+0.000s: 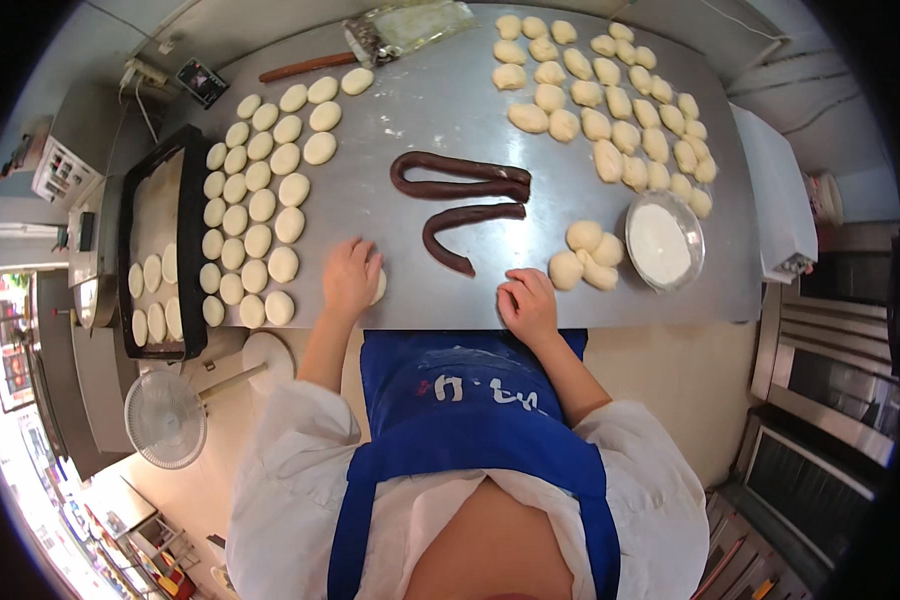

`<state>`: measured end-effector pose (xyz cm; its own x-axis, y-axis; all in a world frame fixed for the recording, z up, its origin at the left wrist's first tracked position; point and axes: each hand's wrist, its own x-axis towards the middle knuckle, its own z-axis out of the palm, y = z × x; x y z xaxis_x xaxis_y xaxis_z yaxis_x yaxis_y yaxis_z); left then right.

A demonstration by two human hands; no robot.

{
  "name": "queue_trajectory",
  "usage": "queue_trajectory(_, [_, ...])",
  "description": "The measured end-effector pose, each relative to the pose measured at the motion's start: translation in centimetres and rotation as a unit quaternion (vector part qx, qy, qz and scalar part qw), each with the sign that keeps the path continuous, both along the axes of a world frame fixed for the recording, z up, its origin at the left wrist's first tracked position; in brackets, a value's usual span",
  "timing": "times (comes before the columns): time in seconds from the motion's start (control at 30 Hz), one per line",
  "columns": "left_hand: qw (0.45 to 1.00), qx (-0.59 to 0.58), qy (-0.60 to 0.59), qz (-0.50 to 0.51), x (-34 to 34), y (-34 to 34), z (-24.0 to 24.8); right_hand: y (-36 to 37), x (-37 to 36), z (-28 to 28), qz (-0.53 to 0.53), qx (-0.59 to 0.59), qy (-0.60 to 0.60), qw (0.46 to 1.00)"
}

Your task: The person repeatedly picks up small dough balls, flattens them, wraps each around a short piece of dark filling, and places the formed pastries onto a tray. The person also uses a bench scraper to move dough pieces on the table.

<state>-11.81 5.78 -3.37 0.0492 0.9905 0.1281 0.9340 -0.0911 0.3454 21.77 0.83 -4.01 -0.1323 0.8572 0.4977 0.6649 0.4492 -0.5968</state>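
Note:
My left hand is at the near edge of the steel table, slightly blurred, with its fingers apart. A flattened dough round lies beside it, partly hidden by the hand. My right hand rests near the same edge with loosely bent fingers, and nothing shows in them. Close to its right sits a small cluster of dough balls. Beyond and between the hands lie dark brown filling ropes: a folded one and a shorter curved one. Rows of flattened dough rounds cover the table's left side.
A metal bowl of white flour stands at right, below many dough pieces. Far back are a rolling pin and a clear plastic bag. A black baking tray holding several rounds is at left, above a white fan.

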Motion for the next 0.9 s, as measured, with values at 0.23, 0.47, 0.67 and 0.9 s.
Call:
queue_trajectory(0.23, [0.936, -0.339, -0.090, 0.023, -2.2, -0.1, 4.5, 0.8, -0.1, 0.4, 0.025, -0.045, -0.010, 0.999])
queue_trajectory(0.47, [0.899, -0.242, -0.344, 0.119, 0.6, 20.3, 7.2, 1.2, 0.0, -0.1, 0.016, -0.088, -0.008, 0.996])
queue_trajectory(0.67, [0.862, -0.160, -0.453, 0.163, 2.8, 37.6, 0.6, 1.8, 0.3, 0.6, 0.021, -0.089, -0.003, 0.996])
queue_trajectory(0.9, [0.876, -0.041, -0.443, 0.187, 7.9, 31.1, -0.6, 1.6, 0.9, 0.3, 0.032, -0.100, -0.017, 0.994])
